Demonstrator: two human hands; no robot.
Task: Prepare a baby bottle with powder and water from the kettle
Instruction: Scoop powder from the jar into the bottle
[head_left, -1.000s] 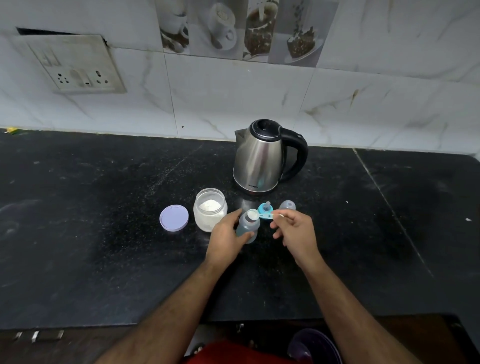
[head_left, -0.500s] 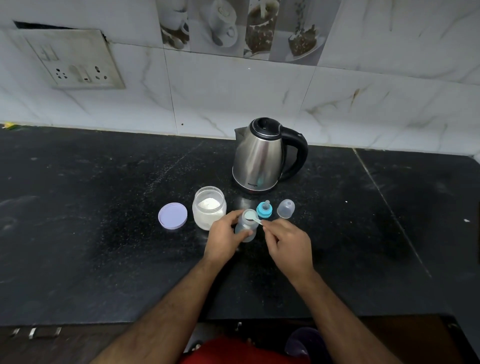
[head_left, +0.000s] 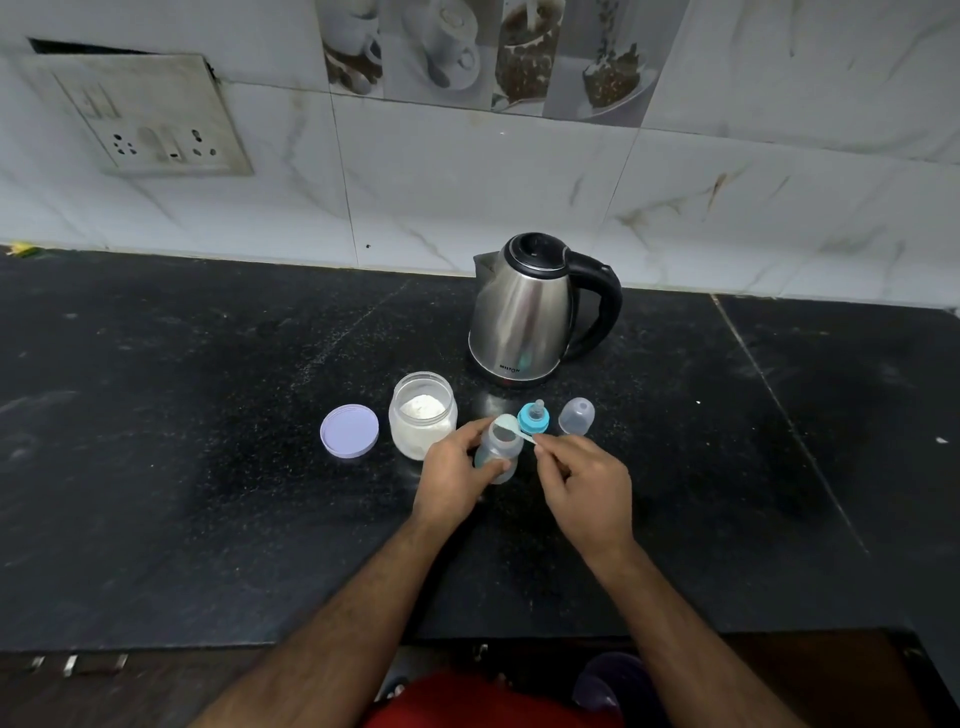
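My left hand (head_left: 451, 474) grips a small clear baby bottle (head_left: 498, 451) standing on the black counter. My right hand (head_left: 584, 486) pinches the handle of a pale blue scoop (head_left: 509, 428), whose bowl sits right over the bottle's open mouth. An open jar of white powder (head_left: 422, 414) stands just left of the bottle, its lilac lid (head_left: 349, 431) lying beside it. Behind are the blue teat ring (head_left: 534, 419) and a clear cap (head_left: 576, 416). The steel kettle (head_left: 524, 312) with a black handle stands further back, lid shut.
The black stone counter (head_left: 182, 441) runs wide to the left and right, with a seam at the right. A tiled wall with a socket plate (head_left: 150, 117) rises behind. The counter's front edge lies near my body.
My right hand brought the scoop leftwards from beside the teat ring to the bottle's mouth. The left hand has kept hold of the bottle.
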